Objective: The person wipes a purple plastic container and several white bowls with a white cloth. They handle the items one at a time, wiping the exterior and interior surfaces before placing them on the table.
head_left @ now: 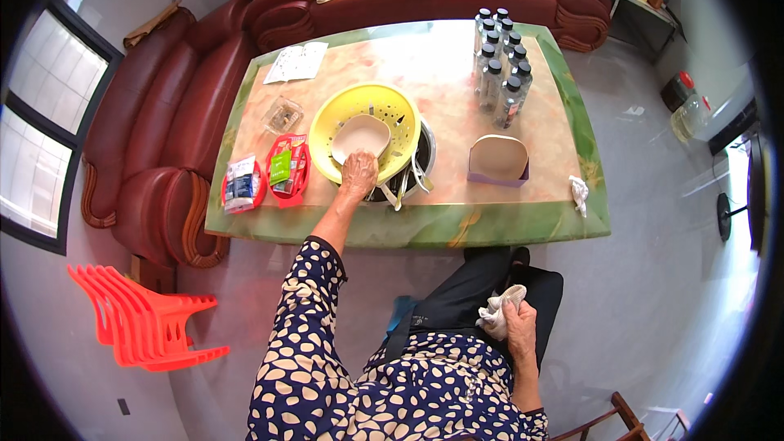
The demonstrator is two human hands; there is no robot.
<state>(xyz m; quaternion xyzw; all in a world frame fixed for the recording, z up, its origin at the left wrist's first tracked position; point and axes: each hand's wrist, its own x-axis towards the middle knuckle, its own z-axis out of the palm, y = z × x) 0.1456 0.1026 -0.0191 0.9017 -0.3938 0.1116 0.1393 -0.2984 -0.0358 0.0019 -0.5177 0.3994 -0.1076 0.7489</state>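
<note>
My left hand [360,171] reaches over the table and grips the near rim of a whitish bowl [363,132]; the fingers inside the bowl are partly hidden. That bowl sits within a yellow colander [325,126] with holes in its wall. A metal pot [429,151] stands partly beneath and right of the colander, with pale handles of utensils [418,170] sticking out. Over my lap, my right hand [521,328] is closed around a crumpled white cloth [495,316].
Several dark-capped bottles [510,102] stand at the table's back right, behind an open box [498,161]. Left lie red trays [299,165] with packets, a clear container [282,116] and an open booklet [296,63]. Crumpled tissue [579,194] lies right. Red stacked chairs [151,318] and sofas [180,102] surround.
</note>
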